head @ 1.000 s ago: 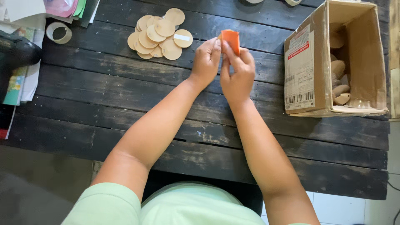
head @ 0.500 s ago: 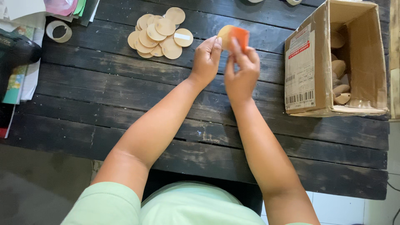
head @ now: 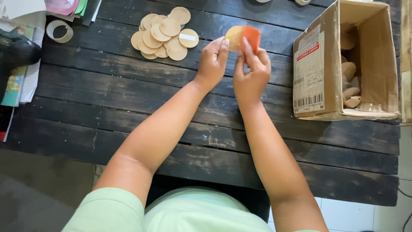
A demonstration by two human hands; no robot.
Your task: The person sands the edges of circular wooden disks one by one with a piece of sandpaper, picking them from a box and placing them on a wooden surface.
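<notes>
My left hand (head: 213,60) pinches a round pale wooden disc (head: 234,35) by its edge, held upright over the dark plank table (head: 128,107). My right hand (head: 251,75) grips a small orange rectangular piece (head: 251,37), pressed against the right side of the disc. Both hands are raised just above the table, close together. A heap of several similar wooden discs (head: 163,34) lies on the table to the left of the hands.
An open cardboard box (head: 326,68) with wooden pieces inside lies on its side at the right. A tape roll (head: 59,31), papers (head: 25,81) and a black tool (head: 19,51) sit at the left edge. Coloured sheets (head: 64,6) lie top left.
The orange piece has slid rightward off the disc, so the disc's pale face now shows between my two hands. My arms have hardly moved.
</notes>
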